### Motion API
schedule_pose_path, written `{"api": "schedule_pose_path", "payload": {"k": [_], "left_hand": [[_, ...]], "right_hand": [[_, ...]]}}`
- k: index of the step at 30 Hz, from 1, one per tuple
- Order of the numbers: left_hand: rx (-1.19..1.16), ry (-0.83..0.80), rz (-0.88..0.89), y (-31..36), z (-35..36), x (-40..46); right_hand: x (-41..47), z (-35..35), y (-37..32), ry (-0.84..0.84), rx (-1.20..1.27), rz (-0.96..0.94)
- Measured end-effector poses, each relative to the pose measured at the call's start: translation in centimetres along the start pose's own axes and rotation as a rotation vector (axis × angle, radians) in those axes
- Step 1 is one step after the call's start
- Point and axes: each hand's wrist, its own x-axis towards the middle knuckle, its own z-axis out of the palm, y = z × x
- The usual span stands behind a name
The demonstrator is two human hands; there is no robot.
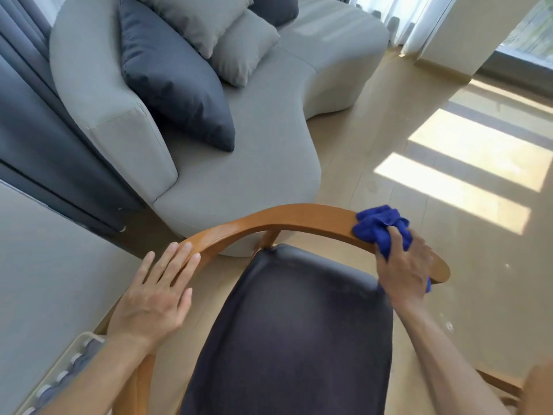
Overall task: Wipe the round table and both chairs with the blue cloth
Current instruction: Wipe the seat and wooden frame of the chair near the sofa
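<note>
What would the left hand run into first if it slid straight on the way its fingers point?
The left hand lies flat on the chair's curved wooden rail, fingers pointing up-right. Past the rail it would probably meet the grey sofa; depth is uncertain.

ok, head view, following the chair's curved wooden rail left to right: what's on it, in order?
left hand resting flat on the wooden rail → bare stretch of rail → blue cloth bunched on the rail → right hand gripping the cloth → the rail's right tip.
</note>
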Motion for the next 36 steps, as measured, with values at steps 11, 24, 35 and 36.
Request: {"api": "schedule_pose_path", "payload": {"k": [11, 24, 35, 36], "left_hand": [[0.009, 0.01, -0.017, 0.2, -0.1, 0.0], [0.003, -0.001, -0.023, 0.0, 0.0, 0.0], [-0.036, 0.041, -0.026, -0.2, -0.5, -0.1], [-0.036, 0.044, -0.023, -0.2, -0.6, -0.1]], "right_hand": [[1.1, -3.0, 4.9, -0.037, 0.074, 0.607], [8.1, 2.0, -14.8, -0.299, -0.046, -0.179], [0.0, 2.0, -28.5, -0.435, 0.344, -0.619], [0.2, 2.1, -27.5, -0.427, 0.332, -0.653]]}}
